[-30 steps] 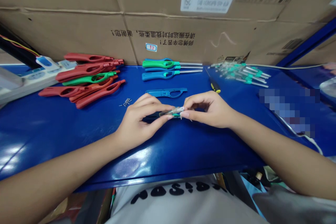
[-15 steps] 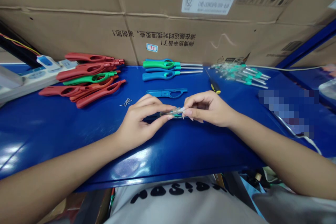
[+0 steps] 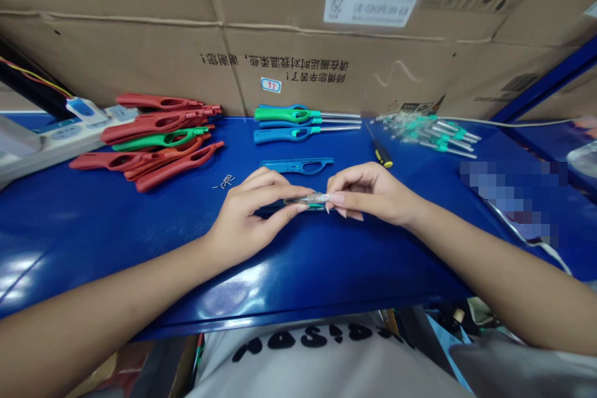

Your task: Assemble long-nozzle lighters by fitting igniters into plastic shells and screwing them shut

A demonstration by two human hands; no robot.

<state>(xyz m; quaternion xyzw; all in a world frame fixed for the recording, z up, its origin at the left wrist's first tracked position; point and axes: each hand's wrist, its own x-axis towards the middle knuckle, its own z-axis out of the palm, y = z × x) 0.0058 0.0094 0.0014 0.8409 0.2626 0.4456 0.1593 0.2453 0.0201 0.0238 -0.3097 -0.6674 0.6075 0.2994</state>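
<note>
Left hand [image 3: 252, 211] and right hand [image 3: 373, 193] pinch a small clear part [image 3: 317, 199] in nearly closed grips, mid-desk [image 3: 326, 267]. Rodded handles [image 3: 283, 135] lie near the far edge; the blue shell [image 3: 286, 166] and red handles [image 3: 180, 168] show no rods.

Blue tabletop [image 3: 326, 267], glossy, with white glare near its front edge and at the left. Brown cardboard [image 3: 289, 43] stands behind it, creased horizontally, bearing inverted black print and a white printed label [image 3: 373, 0]. A blue metal beam [image 3: 550, 78] slants at the right; a dark post [image 3: 35, 84] stands at the left.
</note>
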